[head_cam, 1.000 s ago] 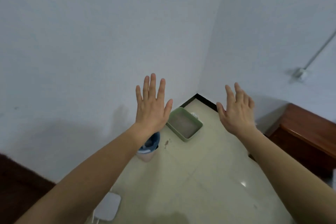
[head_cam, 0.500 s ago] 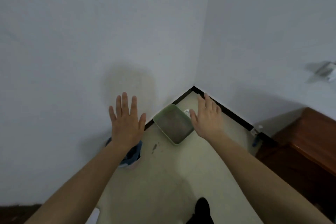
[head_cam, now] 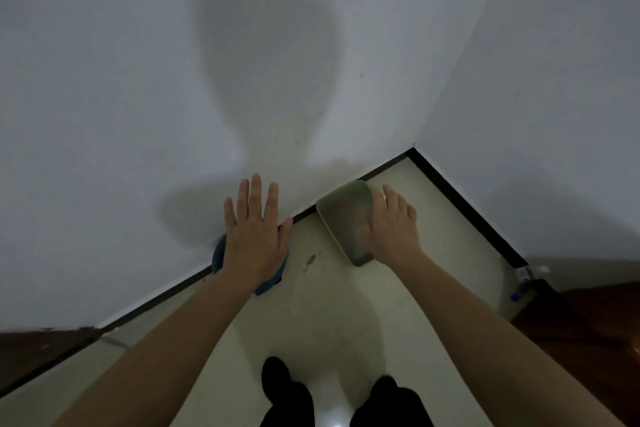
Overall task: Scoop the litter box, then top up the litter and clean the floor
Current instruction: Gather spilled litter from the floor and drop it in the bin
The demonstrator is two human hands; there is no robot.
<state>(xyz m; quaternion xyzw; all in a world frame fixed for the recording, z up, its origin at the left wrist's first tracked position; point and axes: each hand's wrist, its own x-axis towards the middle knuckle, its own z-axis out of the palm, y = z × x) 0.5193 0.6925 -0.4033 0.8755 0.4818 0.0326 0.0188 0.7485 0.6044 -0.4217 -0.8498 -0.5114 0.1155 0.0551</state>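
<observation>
A green litter box (head_cam: 341, 215) holding grey litter sits on the pale tiled floor (head_cam: 332, 315) against the wall, near the room corner. My right hand (head_cam: 393, 227) is held out flat with straight fingers and covers the box's right side from this view. My left hand (head_cam: 254, 229) is also spread flat, held in front of a blue-lined bin (head_cam: 218, 255) that it mostly hides. A few dark crumbs of spilled litter (head_cam: 310, 259) lie on the floor between the bin and the box. Neither hand holds anything.
White walls meet at a corner with a black skirting strip (head_cam: 460, 204). Dark wooden furniture (head_cam: 588, 329) stands at the right, with a small blue-capped item (head_cam: 516, 295) beside it. Another dark wooden piece (head_cam: 38, 354) is at the left edge. My black-clad legs (head_cam: 339, 399) show at the bottom.
The view has tilted down and moved closer to the corner, so my legs now show. Both hands stay spread; the right one has come in front of the litter box.
</observation>
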